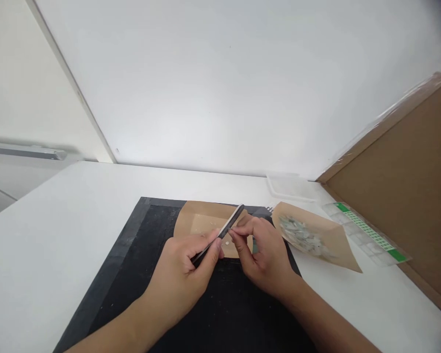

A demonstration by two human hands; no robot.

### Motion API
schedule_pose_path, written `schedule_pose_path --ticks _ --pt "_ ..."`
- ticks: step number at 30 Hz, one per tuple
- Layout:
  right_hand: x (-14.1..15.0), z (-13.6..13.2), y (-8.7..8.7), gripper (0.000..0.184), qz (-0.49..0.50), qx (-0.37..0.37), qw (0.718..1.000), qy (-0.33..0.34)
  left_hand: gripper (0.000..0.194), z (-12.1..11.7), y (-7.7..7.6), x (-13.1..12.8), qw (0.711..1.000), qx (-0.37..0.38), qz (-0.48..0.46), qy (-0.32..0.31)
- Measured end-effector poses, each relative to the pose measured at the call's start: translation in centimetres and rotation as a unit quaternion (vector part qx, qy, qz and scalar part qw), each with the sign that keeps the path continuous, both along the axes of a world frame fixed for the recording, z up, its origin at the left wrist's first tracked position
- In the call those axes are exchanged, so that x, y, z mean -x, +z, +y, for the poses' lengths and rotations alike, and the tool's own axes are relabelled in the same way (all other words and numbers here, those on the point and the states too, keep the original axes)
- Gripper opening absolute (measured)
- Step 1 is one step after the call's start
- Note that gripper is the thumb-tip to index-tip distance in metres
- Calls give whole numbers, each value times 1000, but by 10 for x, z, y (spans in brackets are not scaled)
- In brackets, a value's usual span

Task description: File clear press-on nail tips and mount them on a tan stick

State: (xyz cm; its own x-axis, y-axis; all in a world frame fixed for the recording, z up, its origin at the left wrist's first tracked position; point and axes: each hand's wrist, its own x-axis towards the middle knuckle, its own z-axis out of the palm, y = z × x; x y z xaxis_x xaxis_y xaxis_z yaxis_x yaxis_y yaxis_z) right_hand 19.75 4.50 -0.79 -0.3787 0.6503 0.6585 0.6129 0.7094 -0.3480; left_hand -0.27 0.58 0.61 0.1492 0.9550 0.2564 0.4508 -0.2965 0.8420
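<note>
My left hand [191,262] is closed round a slim black slab with a pale edge [231,223], like a phone seen edge-on. It tilts up toward the right. Close to its right side my right hand [262,247] pinches with thumb and forefinger; whatever lies between those fingertips is too small to make out. Beneath both hands is a brown paper tray [185,218] with a few small pale bits in it. The hands hide part of this tray. It rests on a black mat [132,274].
Right of the mat, a second brown paper tray [338,240] holds a heap of clear and whitish scraps [303,233]. Beyond it lies a clear compartment box [367,233] with a green-and-white strip. A clear plastic tray [290,189] stands at the back. Brown cardboard [400,186] borders the right side.
</note>
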Motion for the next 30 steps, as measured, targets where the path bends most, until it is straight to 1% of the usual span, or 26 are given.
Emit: schedule_pose_path --ticks 5,11,18,25,30 --pt "-1 0 -2 10 14 10 1000 9 34 -1 2 0 1000 24 -20 -3" --pt "-2 0 -1 10 19 25 999 16 34 -2 0 -1 999 33 -32 -7" --pt "-2 -1 -3 9 25 40 999 11 36 -1 1 -2 998 36 -43 -10" --pt "-3 -2 2 9 28 60 998 11 36 -3 1 -1 998 41 -46 -19" --pt "-9 -2 1 5 7 46 999 4 37 -2 1 -2 998 27 -50 -22"
